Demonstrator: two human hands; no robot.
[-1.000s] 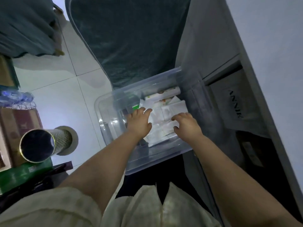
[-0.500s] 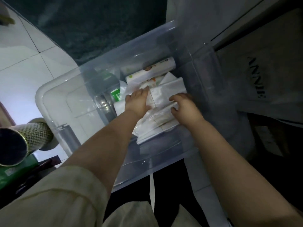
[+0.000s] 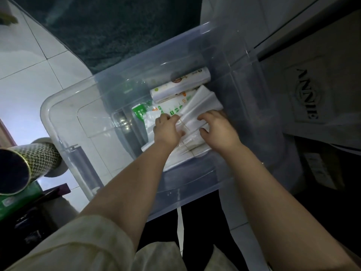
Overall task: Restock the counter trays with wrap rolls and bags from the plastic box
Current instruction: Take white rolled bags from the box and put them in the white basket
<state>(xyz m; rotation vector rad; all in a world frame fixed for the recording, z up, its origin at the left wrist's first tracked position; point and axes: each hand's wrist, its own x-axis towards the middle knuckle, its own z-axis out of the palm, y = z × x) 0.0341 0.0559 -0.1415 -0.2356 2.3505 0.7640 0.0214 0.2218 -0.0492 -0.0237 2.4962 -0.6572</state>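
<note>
A clear plastic box (image 3: 64,106) stands on the floor below me. Inside it lie white wrap rolls (image 3: 181,83) with orange and green print at the far side, and a stack of folded white bags (image 3: 199,106) nearer to me. A green-labelled packet (image 3: 139,114) shows to the left of the stack. My left hand (image 3: 166,130) is closed on the left edge of the top bag bundle. My right hand (image 3: 216,130) grips the same bundle from the right, fingers curled over it. The counter trays are out of view.
A dark rug (image 3: 121,26) lies beyond the box. A tube with a mesh pattern (image 3: 29,163) and a green box (image 3: 15,202) sit at the left. A bag printed "ANNIE" (image 3: 308,94) stands in a dark cabinet at the right. White floor tiles (image 3: 25,75) stretch to the left.
My head has come down closer to the box. Both hands have reached deeper and closed on the bag bundle, which is now pinched up between them.
</note>
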